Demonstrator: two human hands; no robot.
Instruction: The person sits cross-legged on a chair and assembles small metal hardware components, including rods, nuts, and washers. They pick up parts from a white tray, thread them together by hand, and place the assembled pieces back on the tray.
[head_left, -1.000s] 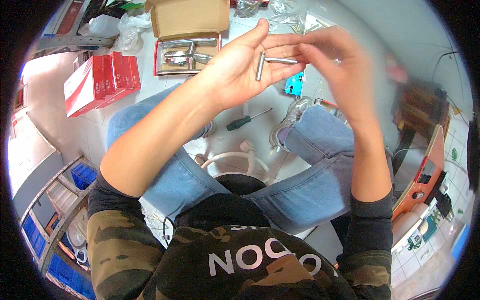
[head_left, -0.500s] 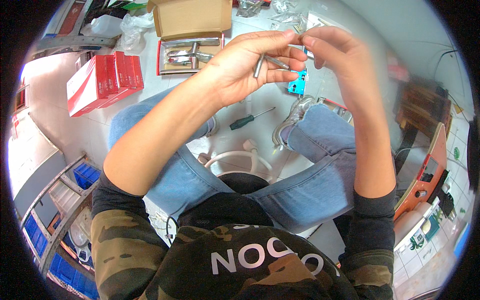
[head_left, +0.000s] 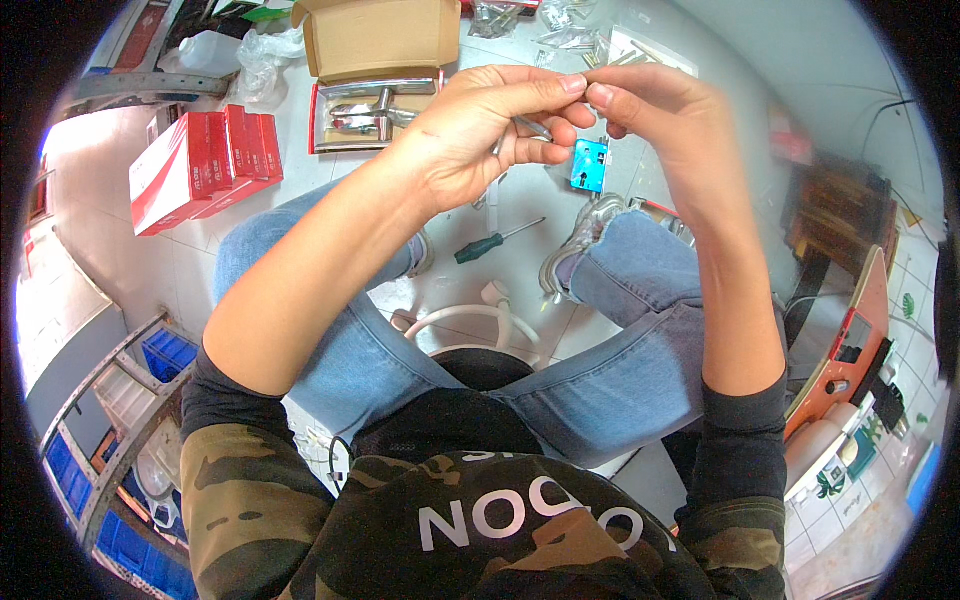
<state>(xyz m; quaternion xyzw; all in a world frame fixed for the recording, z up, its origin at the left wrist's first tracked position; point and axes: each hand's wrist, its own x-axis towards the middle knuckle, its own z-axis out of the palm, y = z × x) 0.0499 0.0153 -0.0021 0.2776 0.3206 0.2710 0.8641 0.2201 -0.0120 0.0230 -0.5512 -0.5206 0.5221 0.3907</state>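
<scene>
My left hand (head_left: 490, 135) and my right hand (head_left: 665, 125) meet fingertip to fingertip above my knees. Thin metal rods (head_left: 532, 128) lie in my left palm, held by its curled fingers. My right hand pinches the upper end of one rod where the fingertips touch. Below the hands, on the white floor, lies a blue lock body (head_left: 589, 165). A green-handled screwdriver (head_left: 492, 243) rests on the floor between my legs.
An open cardboard box (head_left: 375, 70) holding metal door-handle parts sits at the top. Several red boxes (head_left: 200, 165) are stacked to the left. Plastic bags with hardware (head_left: 560, 25) lie at the top. A white stool ring (head_left: 470, 325) shows between my jeans. Blue bins (head_left: 165, 355) sit lower left.
Both hands have drawn together; my left fingers curled around the rods that lay on the open palm, and my right fingertips now touch the left's.
</scene>
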